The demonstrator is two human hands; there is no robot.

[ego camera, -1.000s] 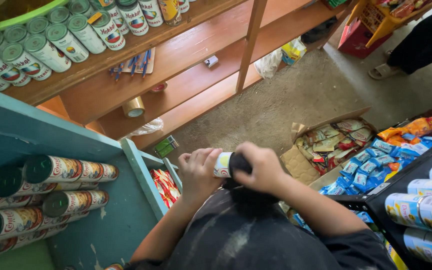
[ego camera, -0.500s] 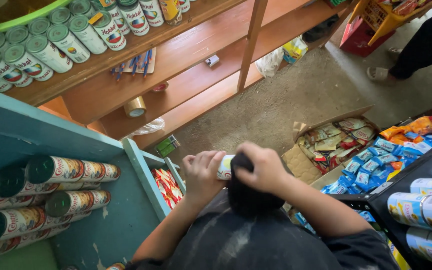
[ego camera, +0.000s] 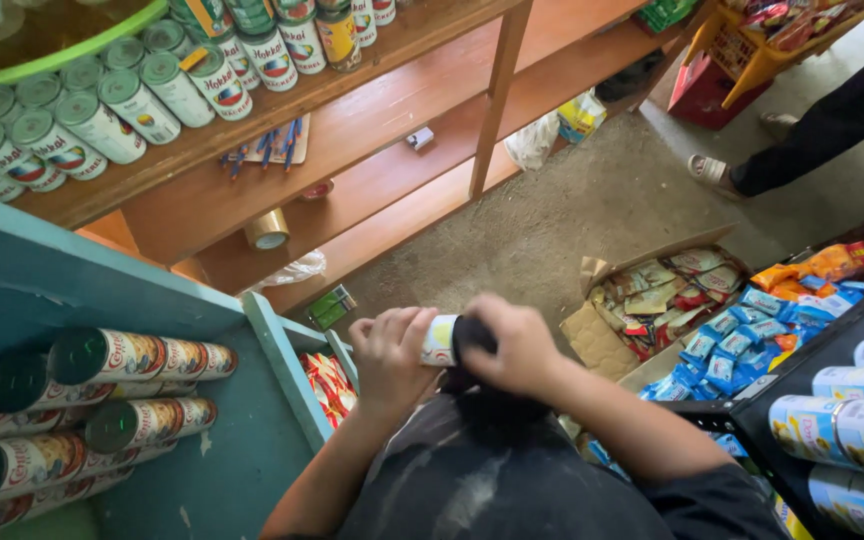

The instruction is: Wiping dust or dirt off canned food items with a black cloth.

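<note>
My left hand [ego camera: 392, 355] grips a small white can [ego camera: 441, 340] by its end. My right hand [ego camera: 520, 345] presses a black cloth [ego camera: 472, 352] over the other end of that can, wrapping it. Both hands are held close in front of my dark shirt [ego camera: 492, 470]. To the left, a teal shelf unit [ego camera: 152, 290] holds rows of cans [ego camera: 142, 355] with dark green lids lying on their sides.
Wooden shelves [ego camera: 352, 110] above carry several upright cans, a tape roll [ego camera: 267, 230] and pens. An open cardboard box [ego camera: 652, 290] of snack packets sits on the floor. A black rack [ego camera: 842, 420] at right holds blue-white cans. Another person's leg and sandal [ego camera: 752, 165] stand at upper right.
My hands have stayed on the can, with the right hand shifting slightly with the cloth over the can's end. The view has moved a little.
</note>
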